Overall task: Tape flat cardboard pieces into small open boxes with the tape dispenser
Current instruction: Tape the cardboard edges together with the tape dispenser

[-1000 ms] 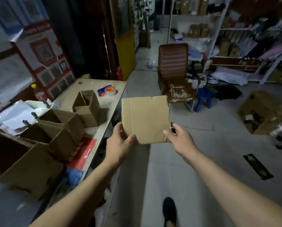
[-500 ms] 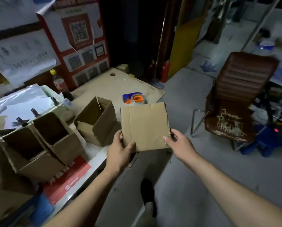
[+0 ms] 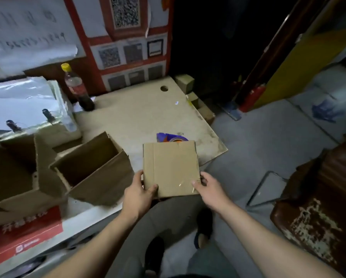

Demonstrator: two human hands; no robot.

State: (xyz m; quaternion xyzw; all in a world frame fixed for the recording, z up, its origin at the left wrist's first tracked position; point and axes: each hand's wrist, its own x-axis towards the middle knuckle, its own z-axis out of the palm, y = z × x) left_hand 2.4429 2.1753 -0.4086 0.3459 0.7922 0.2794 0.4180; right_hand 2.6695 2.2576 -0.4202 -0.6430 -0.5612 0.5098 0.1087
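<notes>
the flat cardboard piece is pinched at its lower corners by the left hand and right hand, held just before the tape dispenser; 1 crease is seen.

A plain brown cardboard piece is showing at centre, a blue-and-orange tape dispenser is peeking out at its twelve o'clock, a yellow-capped, red-labelled bottle is standing at ten o'clock, and a brown chair is flaking white at four o'clock.
</notes>
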